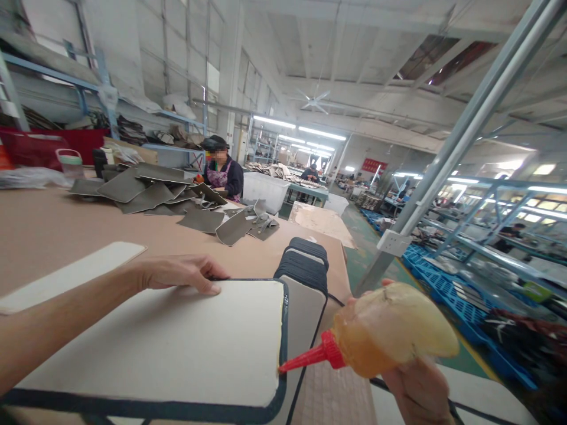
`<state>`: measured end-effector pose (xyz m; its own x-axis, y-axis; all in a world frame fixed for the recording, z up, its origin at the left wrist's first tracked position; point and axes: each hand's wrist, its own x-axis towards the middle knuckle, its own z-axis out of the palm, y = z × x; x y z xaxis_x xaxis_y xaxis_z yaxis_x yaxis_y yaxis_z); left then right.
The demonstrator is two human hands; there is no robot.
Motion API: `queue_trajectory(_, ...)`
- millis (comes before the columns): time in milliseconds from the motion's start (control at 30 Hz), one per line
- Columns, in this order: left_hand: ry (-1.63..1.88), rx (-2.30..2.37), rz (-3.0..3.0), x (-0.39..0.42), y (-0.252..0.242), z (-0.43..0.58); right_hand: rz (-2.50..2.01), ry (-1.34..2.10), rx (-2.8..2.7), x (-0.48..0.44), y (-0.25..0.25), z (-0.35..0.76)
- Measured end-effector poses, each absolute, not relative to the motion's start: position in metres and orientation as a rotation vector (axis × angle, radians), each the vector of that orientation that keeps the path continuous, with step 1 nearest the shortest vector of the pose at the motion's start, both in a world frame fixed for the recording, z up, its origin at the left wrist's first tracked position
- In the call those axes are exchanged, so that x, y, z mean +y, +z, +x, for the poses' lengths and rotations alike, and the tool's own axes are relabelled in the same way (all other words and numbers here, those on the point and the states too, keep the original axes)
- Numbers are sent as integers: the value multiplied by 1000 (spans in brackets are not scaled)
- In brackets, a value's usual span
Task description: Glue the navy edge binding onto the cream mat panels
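Observation:
My left hand [183, 273] lies flat with fingers stretched out on the far edge of a white panel [168, 342] with a dark border, pressing it onto the table. My right hand [419, 392] grips a yellowish glue bottle [394, 330] with a red nozzle [310, 356]. The nozzle tip touches the panel's right edge, where a thin yellow glue line runs. Beside the panel stands a stack of similar dark-edged panels [305, 271].
Grey fabric pieces [177, 200] lie scattered on the brown table [53, 230]. A white strip [71, 274] lies to the left. Another person [221, 171] works at the table's far end. A slanted metal post [447, 153] and blue pallets [438, 283] are on the right.

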<state>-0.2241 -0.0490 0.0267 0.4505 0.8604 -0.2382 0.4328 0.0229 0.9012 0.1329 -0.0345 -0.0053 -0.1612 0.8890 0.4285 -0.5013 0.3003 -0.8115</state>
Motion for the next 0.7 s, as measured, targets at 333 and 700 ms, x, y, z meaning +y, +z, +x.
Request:
queue_trajectory(333, 497, 1061, 1388, -39, 15, -234, -524, 1199, -1217, -28, -20, 141)
queue_trajectory(700, 665, 1033, 1221, -28, -16, -239, -554, 983, -949, -43, -41, 133)
